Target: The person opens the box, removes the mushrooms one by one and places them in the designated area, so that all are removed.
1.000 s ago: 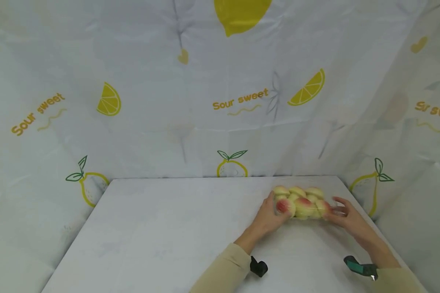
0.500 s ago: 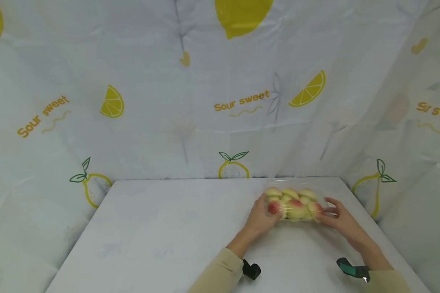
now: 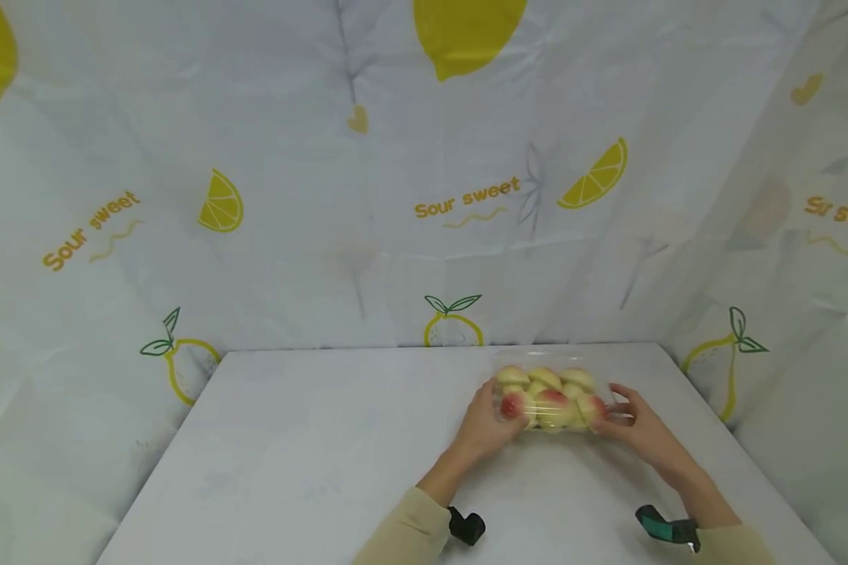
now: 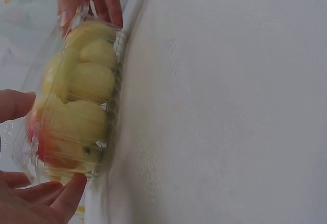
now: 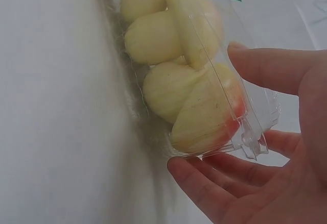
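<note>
A clear plastic clamshell box (image 3: 537, 357) is near the back right of the white table in the head view. Inside are several pale yellow peaches (image 3: 553, 410) with red blushes, and the lid looks closed. My left hand (image 3: 482, 428) holds the box's left end, thumb on one side and fingers curled under the other, as the left wrist view shows. At the opposite end my right hand (image 5: 286, 147) grips it, fingers beneath the corner and thumb by the lid. A shadow falls below the box; whether its base touches the table I cannot tell.
The white tabletop (image 3: 311, 455) stretches out left and in front of the box. A white curtain with lemon prints (image 3: 311, 196) hangs behind the back edge and along both sides. Wrist cameras (image 3: 667, 527) sit at both sleeves.
Both hands have carried the box of peaches to the left and slightly toward me, keeping their grip at its two ends. The head view has shifted a little.
</note>
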{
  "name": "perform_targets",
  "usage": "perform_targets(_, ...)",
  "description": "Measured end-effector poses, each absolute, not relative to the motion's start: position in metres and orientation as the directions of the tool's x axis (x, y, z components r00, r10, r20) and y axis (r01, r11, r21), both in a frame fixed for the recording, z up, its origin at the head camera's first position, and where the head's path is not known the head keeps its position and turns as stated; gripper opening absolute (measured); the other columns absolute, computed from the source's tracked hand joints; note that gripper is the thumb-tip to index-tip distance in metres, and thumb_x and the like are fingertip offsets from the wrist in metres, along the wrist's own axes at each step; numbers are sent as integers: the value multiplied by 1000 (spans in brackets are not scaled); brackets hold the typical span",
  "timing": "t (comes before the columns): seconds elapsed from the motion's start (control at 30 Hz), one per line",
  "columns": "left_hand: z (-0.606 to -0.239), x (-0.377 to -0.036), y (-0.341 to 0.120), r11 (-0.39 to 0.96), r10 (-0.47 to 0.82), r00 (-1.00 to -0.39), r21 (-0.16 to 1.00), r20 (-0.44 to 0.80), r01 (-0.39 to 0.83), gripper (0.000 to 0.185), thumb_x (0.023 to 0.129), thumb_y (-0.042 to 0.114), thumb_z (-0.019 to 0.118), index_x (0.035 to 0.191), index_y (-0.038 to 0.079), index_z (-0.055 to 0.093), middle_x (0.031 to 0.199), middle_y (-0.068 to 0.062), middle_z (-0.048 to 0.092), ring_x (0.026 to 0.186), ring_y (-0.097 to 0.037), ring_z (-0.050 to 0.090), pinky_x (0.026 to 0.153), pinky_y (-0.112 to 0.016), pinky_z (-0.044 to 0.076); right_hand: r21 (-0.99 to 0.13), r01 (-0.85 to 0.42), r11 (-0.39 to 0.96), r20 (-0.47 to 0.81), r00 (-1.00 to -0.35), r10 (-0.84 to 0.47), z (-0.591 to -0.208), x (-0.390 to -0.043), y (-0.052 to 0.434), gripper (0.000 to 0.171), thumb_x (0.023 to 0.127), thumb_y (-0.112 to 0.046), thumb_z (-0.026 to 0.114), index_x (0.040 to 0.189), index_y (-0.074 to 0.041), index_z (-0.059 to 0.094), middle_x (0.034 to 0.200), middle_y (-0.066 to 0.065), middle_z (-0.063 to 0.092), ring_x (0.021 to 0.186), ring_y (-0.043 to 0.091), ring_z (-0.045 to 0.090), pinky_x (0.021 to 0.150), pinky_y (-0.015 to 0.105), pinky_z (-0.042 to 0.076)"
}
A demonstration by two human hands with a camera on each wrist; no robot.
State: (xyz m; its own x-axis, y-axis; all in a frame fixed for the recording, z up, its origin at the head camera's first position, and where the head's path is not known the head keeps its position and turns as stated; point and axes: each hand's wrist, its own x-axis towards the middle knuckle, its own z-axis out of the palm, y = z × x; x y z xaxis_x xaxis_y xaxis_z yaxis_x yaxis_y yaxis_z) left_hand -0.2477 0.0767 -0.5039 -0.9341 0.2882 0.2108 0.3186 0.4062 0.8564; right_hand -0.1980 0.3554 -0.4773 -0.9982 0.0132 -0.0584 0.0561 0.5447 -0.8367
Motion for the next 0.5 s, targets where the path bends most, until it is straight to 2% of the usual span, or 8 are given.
perform_targets(0.17,-504,-247,63,405,280,-938,861,203,307,83,81,31,79,148,-3,43,131,-16,58,111,-28,60,92,-37,50,-810,60,583,-68,-998,8,-477,-199,341,97,93,-34,75,155,8,13,136,35,46,119,45,54,82,31,54)
perform_targets(0.5,-499,-244,38,418,284,-940,858,188,297,82,80,30,79,147,-4,45,132,-17,59,111,-28,59,91,-38,50,-786,78,614,-86,-996,17,-475,-199,317,99,91,-38,78,154,7,16,135,34,47,118,44,55,84,39,54)
